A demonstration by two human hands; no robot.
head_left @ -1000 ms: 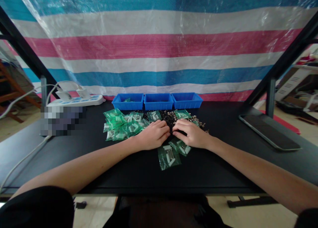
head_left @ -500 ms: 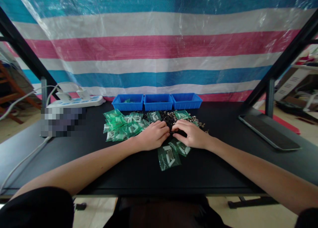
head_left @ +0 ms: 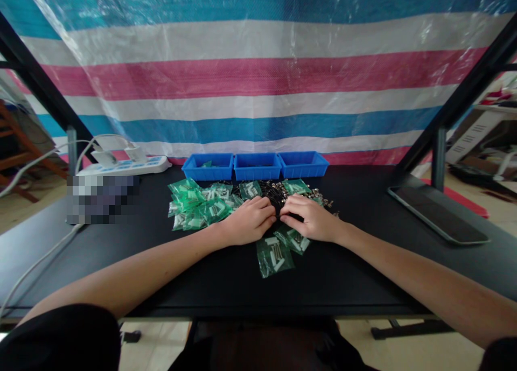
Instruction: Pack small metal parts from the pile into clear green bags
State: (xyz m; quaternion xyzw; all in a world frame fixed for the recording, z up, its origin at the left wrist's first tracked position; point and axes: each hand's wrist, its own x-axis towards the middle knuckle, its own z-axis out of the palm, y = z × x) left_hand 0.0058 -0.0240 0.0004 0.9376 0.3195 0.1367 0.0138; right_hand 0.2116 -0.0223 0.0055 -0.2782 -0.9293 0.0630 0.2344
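My left hand (head_left: 250, 221) is closed, its fingertips pressed together at the front of a pile of small dark screws (head_left: 273, 190). Facing it, a short gap away, my right hand (head_left: 309, 218) is curled with thumb and fingers in a pinch. Whatever the fingertips hold is too small and dark to make out. Just below the hands lie a green-tinted clear bag (head_left: 275, 257) of white plugs and screws and a second such bag (head_left: 298, 240), partly under my right hand. A heap of similar bags (head_left: 197, 204) sits left of my left hand.
Three blue bins stand in a row behind the piles: the left bin (head_left: 208, 173) with a bit of green inside, the middle bin (head_left: 257, 172) and the right bin (head_left: 305, 170). Shiny metal pieces (head_left: 323, 196) are heaped at right. A phone (head_left: 438, 215) and power strip (head_left: 125, 166) flank them.
My right fingers have shifted very slightly at the fingertips. My left hand, the bags and the bins look the same.
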